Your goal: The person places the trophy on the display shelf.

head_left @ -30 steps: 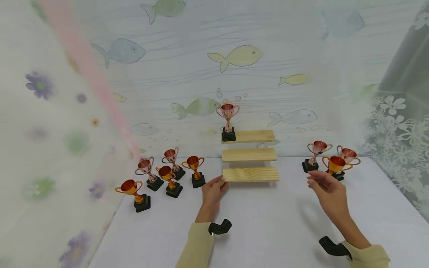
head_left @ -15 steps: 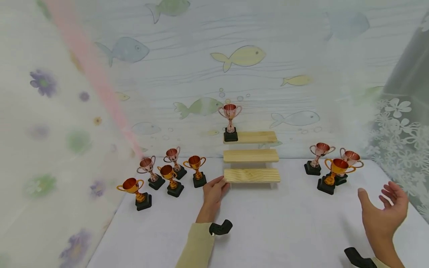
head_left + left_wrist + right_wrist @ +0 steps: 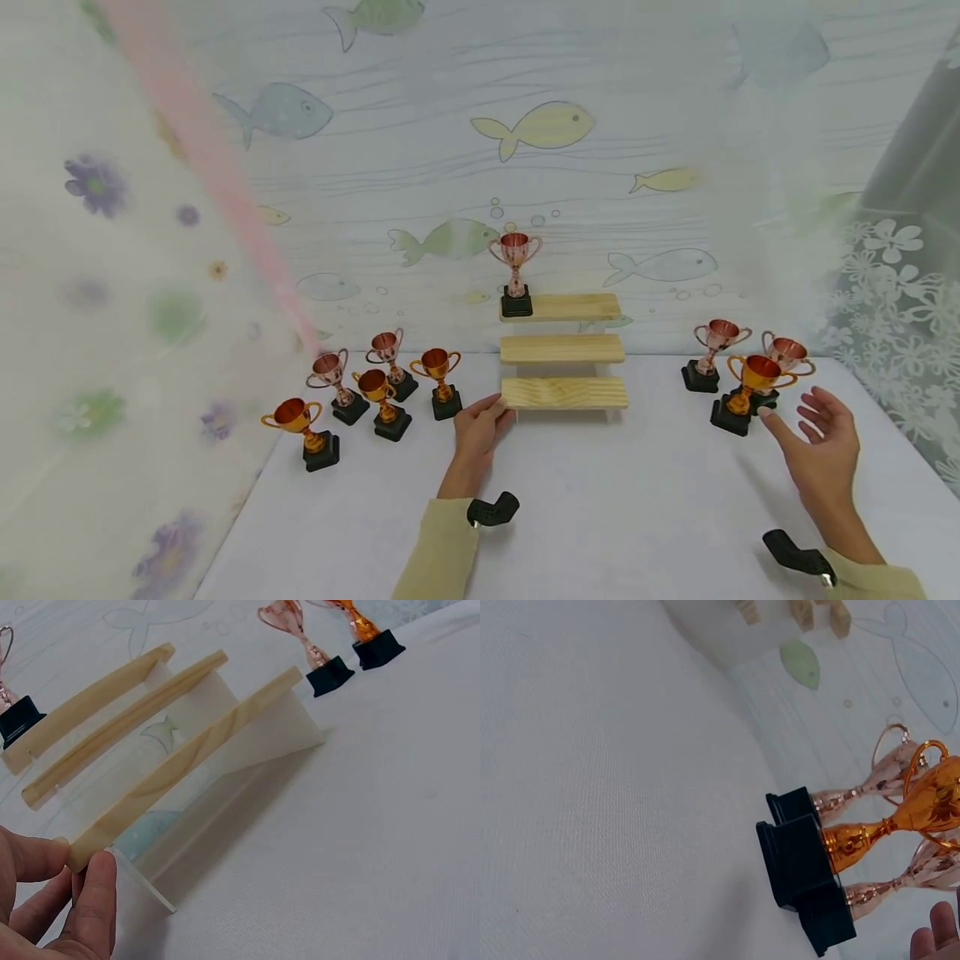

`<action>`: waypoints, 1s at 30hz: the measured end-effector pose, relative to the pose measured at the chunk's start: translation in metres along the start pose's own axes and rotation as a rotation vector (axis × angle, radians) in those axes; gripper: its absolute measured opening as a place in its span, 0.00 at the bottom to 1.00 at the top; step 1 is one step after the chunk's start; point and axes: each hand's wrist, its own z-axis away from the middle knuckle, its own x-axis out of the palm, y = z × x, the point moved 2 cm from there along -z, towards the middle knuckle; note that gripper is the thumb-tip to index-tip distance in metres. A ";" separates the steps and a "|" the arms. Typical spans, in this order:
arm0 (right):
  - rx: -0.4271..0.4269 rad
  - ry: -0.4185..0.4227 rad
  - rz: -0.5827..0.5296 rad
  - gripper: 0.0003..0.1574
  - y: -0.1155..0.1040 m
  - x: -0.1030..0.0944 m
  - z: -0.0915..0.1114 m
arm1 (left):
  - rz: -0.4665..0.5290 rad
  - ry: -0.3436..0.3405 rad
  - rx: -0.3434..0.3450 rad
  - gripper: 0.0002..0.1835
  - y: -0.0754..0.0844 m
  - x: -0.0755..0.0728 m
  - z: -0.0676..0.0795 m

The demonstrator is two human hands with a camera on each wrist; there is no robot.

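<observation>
1. One pinch: left hand (image 3: 476, 429) on the end of the lowest board (image 3: 564, 393) of a wooden rack (image 3: 562, 349).
2. Right hand (image 3: 823, 450) spread, just beside a gold trophy (image 3: 756, 371) and the rose trophy (image 3: 785, 352) behind it.
3. Ahead-left of right hand: second rose trophy (image 3: 722, 335).
4. Left of left hand: five upright trophies (image 3: 392, 424).
5. Ahead of left hand: rose cup (image 3: 515, 252), top board (image 3: 577, 307).
</observation>
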 end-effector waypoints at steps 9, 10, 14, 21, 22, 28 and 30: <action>0.023 -0.044 -0.049 0.41 -0.007 0.006 0.000 | -0.010 -0.002 -0.002 0.19 -0.001 -0.001 0.001; 0.020 -0.046 -0.059 0.40 -0.007 0.006 -0.001 | -0.010 -0.002 -0.002 0.18 -0.001 -0.001 0.000; 0.005 -0.064 -0.085 0.40 -0.010 0.009 -0.003 | -0.011 0.002 -0.001 0.18 -0.002 -0.001 -0.001; 0.053 -0.068 -0.254 0.36 -0.008 0.013 -0.011 | -0.005 0.005 -0.006 0.18 -0.001 0.000 -0.001; 0.065 -0.067 -0.297 0.35 -0.008 0.013 -0.013 | -0.005 0.007 -0.006 0.18 -0.001 0.000 0.000; 0.086 -0.115 -0.337 0.38 -0.007 0.015 -0.023 | -0.008 0.010 -0.005 0.18 -0.001 0.000 -0.002; 0.090 -0.139 -0.340 0.41 -0.007 0.016 -0.026 | -0.008 0.008 -0.006 0.18 -0.001 0.000 -0.002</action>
